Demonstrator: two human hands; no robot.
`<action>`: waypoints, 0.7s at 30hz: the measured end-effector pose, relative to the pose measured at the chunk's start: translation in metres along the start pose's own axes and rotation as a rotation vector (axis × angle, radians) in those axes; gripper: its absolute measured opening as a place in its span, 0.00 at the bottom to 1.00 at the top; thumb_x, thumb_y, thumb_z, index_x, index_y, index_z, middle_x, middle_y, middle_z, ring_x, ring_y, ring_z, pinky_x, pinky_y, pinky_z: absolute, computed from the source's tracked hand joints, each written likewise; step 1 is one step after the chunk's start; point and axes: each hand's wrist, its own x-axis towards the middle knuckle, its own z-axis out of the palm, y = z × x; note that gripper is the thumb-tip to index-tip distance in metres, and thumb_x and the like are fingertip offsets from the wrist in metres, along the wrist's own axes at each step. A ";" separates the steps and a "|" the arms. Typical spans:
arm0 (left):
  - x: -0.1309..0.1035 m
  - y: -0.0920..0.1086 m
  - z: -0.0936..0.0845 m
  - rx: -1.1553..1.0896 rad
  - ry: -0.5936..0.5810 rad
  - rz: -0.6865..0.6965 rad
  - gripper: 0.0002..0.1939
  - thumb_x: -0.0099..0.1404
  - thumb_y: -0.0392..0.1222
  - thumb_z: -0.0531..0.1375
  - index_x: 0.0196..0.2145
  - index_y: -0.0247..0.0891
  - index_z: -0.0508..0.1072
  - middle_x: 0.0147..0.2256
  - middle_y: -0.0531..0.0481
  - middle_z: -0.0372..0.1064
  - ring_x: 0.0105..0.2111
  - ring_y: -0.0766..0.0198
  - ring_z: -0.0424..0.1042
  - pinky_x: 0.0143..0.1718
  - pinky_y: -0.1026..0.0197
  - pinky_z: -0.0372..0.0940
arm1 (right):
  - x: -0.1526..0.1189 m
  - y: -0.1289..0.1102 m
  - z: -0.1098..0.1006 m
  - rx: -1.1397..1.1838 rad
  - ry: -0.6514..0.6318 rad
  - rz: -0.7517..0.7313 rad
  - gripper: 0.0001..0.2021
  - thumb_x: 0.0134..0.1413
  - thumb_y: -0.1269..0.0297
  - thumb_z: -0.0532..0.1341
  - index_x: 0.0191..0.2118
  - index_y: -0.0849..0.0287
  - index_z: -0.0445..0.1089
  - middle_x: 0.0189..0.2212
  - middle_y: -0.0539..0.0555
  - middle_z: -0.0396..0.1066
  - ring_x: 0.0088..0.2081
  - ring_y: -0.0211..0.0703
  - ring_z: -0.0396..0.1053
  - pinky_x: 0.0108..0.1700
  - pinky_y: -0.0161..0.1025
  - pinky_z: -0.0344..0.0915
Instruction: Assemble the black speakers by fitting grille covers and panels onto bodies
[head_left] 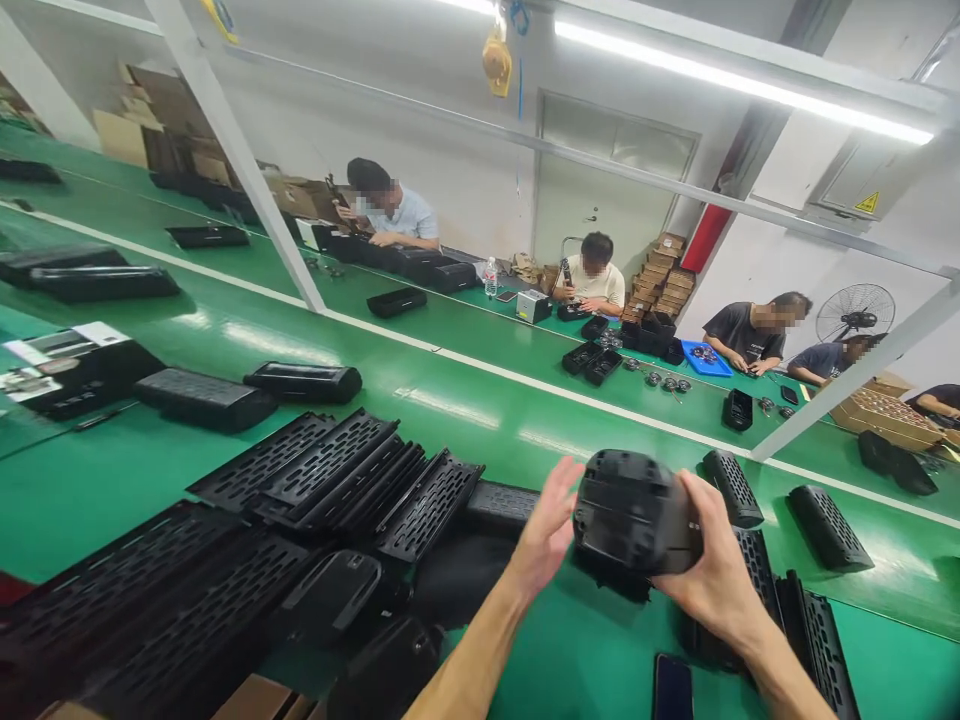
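A black plastic speaker housing (pixel 626 515) is held up over the green bench, its ribbed end facing me and slightly blurred. My right hand (pixel 709 560) is wrapped around its right side, thumb below and fingers over the top. At its left edge is my left hand (pixel 546 525), fingers stretched out and not closed around it; I cannot tell whether the fingertips touch. Left of that hand lie slotted black grille panels (pixel 431 505), piled side by side. Below the right hand, more grille panels (pixel 829 650) lean together, near a dark phone (pixel 673 688).
Two finished-looking black slotted housings (pixel 831 525) lie on the green conveyor at right. Other black housings (pixel 304 380) lie at left. Across the belt several people work at a bench with a blue tray (pixel 705 358) and small boxes. White posts (pixel 247 170) rise beyond the conveyor.
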 end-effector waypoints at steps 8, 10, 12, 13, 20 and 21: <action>-0.021 0.019 -0.002 0.503 0.027 0.040 0.52 0.48 0.53 0.76 0.67 0.43 0.63 0.56 0.41 0.68 0.54 0.44 0.69 0.58 0.49 0.63 | -0.003 0.012 -0.015 -0.295 -0.282 -0.166 0.50 0.46 0.67 0.72 0.74 0.48 0.52 0.64 0.63 0.65 0.66 0.71 0.60 0.66 0.71 0.51; -0.026 0.020 -0.006 0.515 0.052 0.060 0.50 0.49 0.54 0.75 0.65 0.42 0.63 0.50 0.44 0.70 0.48 0.49 0.71 0.52 0.51 0.66 | -0.013 0.025 -0.017 -0.138 -0.242 -0.039 0.51 0.51 0.55 0.72 0.76 0.45 0.45 0.71 0.60 0.56 0.72 0.69 0.51 0.70 0.69 0.47; -0.031 0.025 -0.010 0.516 0.052 0.082 0.47 0.49 0.55 0.74 0.63 0.42 0.64 0.47 0.46 0.71 0.45 0.51 0.70 0.48 0.53 0.67 | -0.027 0.039 -0.016 0.106 -0.226 0.164 0.52 0.54 0.43 0.69 0.76 0.48 0.42 0.74 0.62 0.50 0.73 0.67 0.50 0.69 0.65 0.52; -0.034 0.029 -0.011 0.518 0.046 0.091 0.46 0.49 0.55 0.73 0.62 0.42 0.65 0.47 0.47 0.72 0.45 0.51 0.70 0.48 0.54 0.67 | -0.033 0.044 -0.014 0.244 -0.232 0.259 0.52 0.54 0.37 0.67 0.76 0.50 0.43 0.74 0.63 0.50 0.72 0.66 0.52 0.69 0.62 0.55; -0.039 0.039 -0.012 0.575 0.014 0.094 0.43 0.49 0.55 0.72 0.61 0.43 0.66 0.48 0.47 0.71 0.45 0.51 0.69 0.48 0.55 0.65 | -0.055 0.035 0.006 0.601 -0.060 0.476 0.49 0.41 0.34 0.72 0.66 0.52 0.60 0.65 0.62 0.64 0.61 0.63 0.67 0.59 0.52 0.67; -0.038 0.038 -0.014 0.579 0.020 0.089 0.43 0.50 0.56 0.72 0.61 0.42 0.67 0.49 0.47 0.71 0.46 0.51 0.69 0.48 0.55 0.65 | -0.056 0.032 0.007 0.607 -0.057 0.498 0.48 0.41 0.35 0.72 0.65 0.52 0.60 0.64 0.62 0.65 0.59 0.63 0.68 0.56 0.51 0.68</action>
